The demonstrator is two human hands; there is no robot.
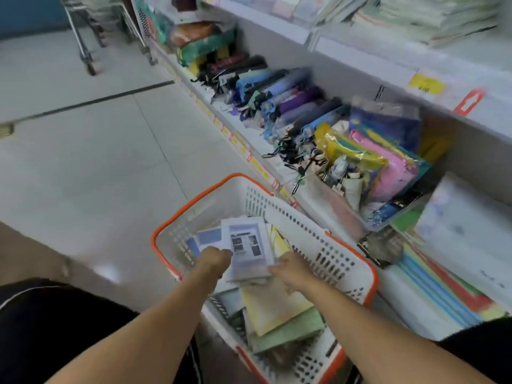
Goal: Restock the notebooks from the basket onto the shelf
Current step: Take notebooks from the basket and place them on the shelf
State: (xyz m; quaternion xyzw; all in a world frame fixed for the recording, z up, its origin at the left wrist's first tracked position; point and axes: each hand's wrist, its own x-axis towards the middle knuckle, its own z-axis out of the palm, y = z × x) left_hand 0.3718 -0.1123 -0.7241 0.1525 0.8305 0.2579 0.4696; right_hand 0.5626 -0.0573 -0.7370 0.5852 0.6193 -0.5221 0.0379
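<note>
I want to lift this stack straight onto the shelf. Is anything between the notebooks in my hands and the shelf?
Only the basket wall on the shelf side; the notebook stack, held by the left hand and right hand, must clear its orange rim. Beyond that, nothing visible blocks the way to the shelf.

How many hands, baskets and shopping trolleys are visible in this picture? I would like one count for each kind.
Hands: 2, the left hand and the right hand, both holding a stack of notebooks
Basket: 1
Shopping trolley: 1
Total: 4
</note>
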